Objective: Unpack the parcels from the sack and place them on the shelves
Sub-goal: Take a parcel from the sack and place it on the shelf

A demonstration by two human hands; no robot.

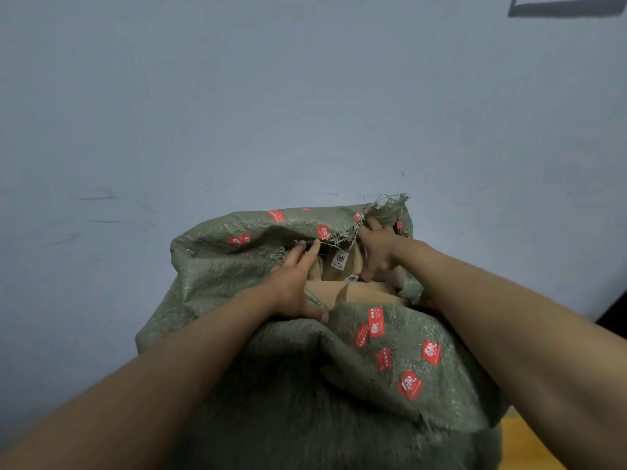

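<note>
Head view: the left hand (291, 283) lies on the near-left rim of the green woven sack (339, 368), its grip spread, fingers reaching straight into the mouth and the thumb pressing the cloth at the front edge. The right hand (376, 249) curls its grip round the frayed far-right rim, fingers bent over the fabric. Between the hands, brown cardboard parcels (359, 291) sit inside the sack; only their tops show, one bearing a white label (339, 261) reading 2001. The right fingertips are hidden behind the cloth. Both forearms stretch forward from the lower corners, converging on the opening. The sack, dotted with red stickers (431, 352), stands against a pale blue wall (237, 96).
</note>
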